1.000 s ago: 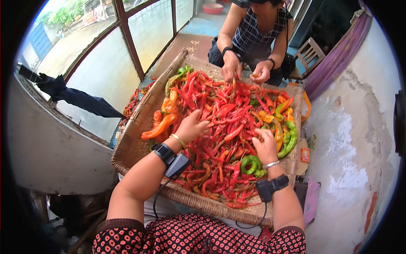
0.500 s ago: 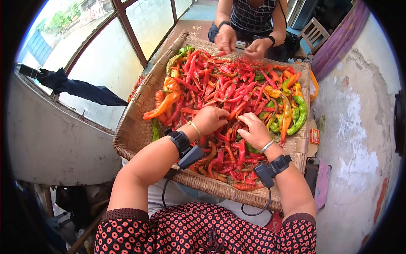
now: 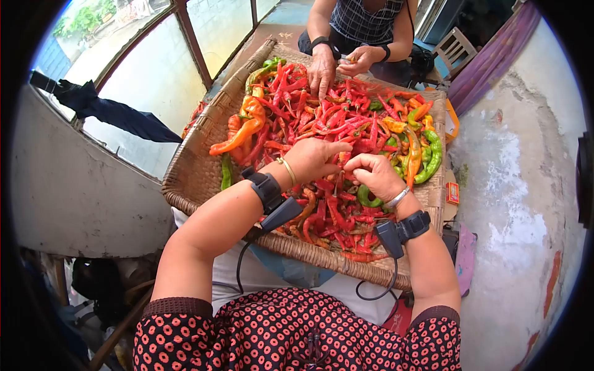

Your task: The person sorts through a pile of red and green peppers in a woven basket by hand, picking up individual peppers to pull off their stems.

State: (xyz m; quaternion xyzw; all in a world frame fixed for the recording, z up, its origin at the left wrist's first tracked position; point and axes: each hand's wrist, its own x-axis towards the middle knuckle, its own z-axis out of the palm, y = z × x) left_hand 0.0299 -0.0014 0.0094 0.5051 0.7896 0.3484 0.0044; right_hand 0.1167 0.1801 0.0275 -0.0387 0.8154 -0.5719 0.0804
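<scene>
A wide woven basket point(image 3: 185, 179) holds a heap of red chili peppers point(image 3: 328, 117). Over the middle of the heap, my left hand point(image 3: 308, 162) is closed, with what looks like a red chili pepper between thumb and fingers. Close beside it, my right hand point(image 3: 378, 178) pinches with thumb and fingertips; whatever is in that pinch is too small to make out. Orange peppers point(image 3: 244, 133) lie along the left side, green peppers point(image 3: 431, 161) along the right. A curled green pepper point(image 3: 368, 196) sits just below my right hand.
Across the basket, another person's hand point(image 3: 322, 73) reaches into the peppers while their other hand point(image 3: 362, 60) is raised at the far rim. A folded umbrella point(image 3: 127, 117) is at the left by the window. A wall point(image 3: 513, 204) stands at the right, near a small red box point(image 3: 452, 193).
My hands have lifted slightly off the heap, and the right fingers have curled into a pinch. The other person's hand has come down into the peppers.
</scene>
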